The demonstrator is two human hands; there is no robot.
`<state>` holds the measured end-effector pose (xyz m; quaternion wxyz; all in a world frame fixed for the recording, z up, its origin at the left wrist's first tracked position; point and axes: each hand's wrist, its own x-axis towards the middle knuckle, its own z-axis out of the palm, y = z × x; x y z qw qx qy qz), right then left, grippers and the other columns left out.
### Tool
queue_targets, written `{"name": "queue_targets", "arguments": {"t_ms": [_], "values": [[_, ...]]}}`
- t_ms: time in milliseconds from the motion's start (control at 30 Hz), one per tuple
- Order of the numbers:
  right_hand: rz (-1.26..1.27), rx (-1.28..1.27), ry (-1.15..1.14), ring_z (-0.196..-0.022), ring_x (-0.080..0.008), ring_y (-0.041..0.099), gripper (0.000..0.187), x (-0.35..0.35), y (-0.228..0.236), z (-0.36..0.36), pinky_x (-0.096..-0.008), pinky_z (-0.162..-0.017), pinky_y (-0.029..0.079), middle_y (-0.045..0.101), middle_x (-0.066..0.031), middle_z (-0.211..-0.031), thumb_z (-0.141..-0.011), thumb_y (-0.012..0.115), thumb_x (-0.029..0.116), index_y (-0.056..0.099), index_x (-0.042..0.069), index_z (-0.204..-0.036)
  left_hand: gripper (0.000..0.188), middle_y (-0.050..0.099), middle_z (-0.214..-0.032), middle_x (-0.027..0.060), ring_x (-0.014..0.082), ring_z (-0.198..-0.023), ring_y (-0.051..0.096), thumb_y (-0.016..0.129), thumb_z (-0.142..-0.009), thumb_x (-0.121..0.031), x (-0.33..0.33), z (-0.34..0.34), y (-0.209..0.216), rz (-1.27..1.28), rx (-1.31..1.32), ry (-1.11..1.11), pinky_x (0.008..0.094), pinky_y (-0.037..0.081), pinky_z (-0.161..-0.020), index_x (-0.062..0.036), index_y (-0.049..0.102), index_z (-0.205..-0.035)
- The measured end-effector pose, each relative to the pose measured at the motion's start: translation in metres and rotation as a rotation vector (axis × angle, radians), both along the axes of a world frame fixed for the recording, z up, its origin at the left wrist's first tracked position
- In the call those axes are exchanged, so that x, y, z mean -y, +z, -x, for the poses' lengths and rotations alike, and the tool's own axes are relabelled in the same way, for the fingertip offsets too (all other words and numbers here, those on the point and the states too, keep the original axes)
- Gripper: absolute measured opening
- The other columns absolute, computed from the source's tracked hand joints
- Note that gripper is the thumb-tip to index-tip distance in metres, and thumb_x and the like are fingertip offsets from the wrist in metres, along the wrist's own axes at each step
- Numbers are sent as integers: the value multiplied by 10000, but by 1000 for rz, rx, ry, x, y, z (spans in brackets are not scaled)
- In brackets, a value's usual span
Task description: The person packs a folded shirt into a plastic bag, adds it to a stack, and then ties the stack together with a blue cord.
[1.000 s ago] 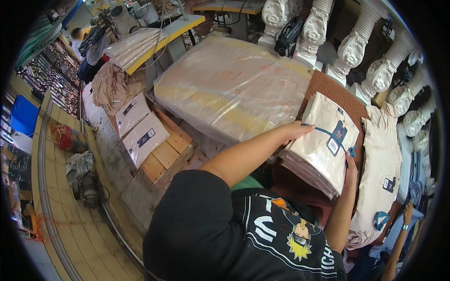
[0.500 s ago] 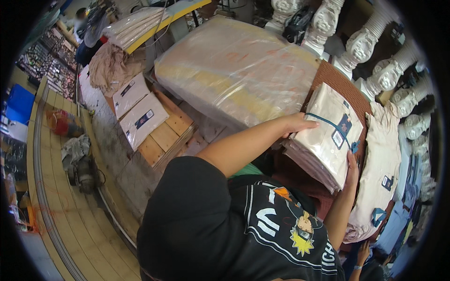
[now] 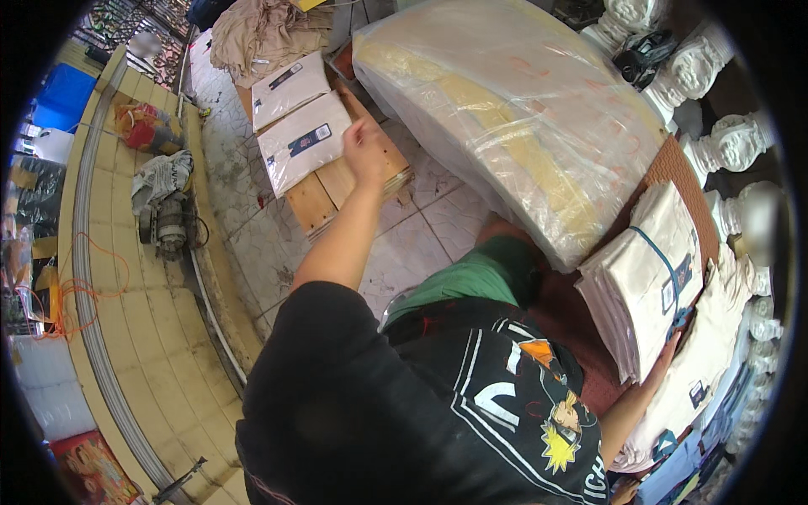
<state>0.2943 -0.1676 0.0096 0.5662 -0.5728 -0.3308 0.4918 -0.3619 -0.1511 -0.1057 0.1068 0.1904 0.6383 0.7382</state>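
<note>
My left hand is out to the far left, at the right edge of the near bagged garment on the wooden platform. Its fingers look bent toward the palm, but they are blurred and I can't tell how far open they are, or whether they touch the bag or only hang over it.

My right hand is at the near right corner of the stack of cream garments, just beside the knot of the teal band. Most of its fingers are lost from view against the stack's edge, so I cannot tell if they are gripping it or merely resting there. The stack lies to the right, the band running across its top from the far side to the near right, its folded layers showing on the left.

A large plastic-wrapped bundle lies beyond, to the left of the stack; its far end is cut off. Another cream garment is spread on the right, part of it hidden behind the stack and my arm. At the near edge, another person's hand is barely visible, mostly cut off.
</note>
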Motion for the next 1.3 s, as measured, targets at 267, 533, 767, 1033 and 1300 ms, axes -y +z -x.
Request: {"name": "queue_targets", "arguments": {"t_ms": [267,533,767,1033,1300], "values": [[213,35,-146,-1170,-249,455,545,-8,11,15,-344,-985,360,422,-138,-1326,-947,374,362,330,-17,-1336,383,573,-1093,124,238,-941,562,528,-870,-292,45,147,-146,114,864,309,336,448,-815,-40,535,-1159],[166,-86,-124,-1142,-255,483,556,9,18,24,-339,-965,386,454,-160,-1295,-938,398,375,352,-26,-1321,354,563,-1015,109,211,-903,542,537,-867,-254,-9,188,-144,136,822,195,316,434,-777,-22,533,-1134],[97,26,-83,-937,-236,606,567,-6,-8,3,-300,-793,502,589,-173,-1098,-881,502,440,502,-40,-1183,329,556,-946,96,188,-870,524,544,-864,-220,15,165,-156,263,619,254,298,422,-744,-5,532,-1112],[132,131,-53,-1060,-185,513,618,9,27,49,-294,-890,408,558,-152,-1146,-846,523,519,555,-17,-1153,301,546,-868,81,161,-832,504,553,-860,-182,-68,-5,80,-132,110,201,277,409,-706,14,530,-1088],[-585,433,-222,-1168,-224,464,618,83,180,39,-366,-974,358,516,-139,-1220,-875,511,421,388,-6,-1304,313,543,-1076,117,182,-983,495,469,-929,-209,-33,-152,307,-991,-236,-1263,343,380,-896,24,512,-1133]]}}
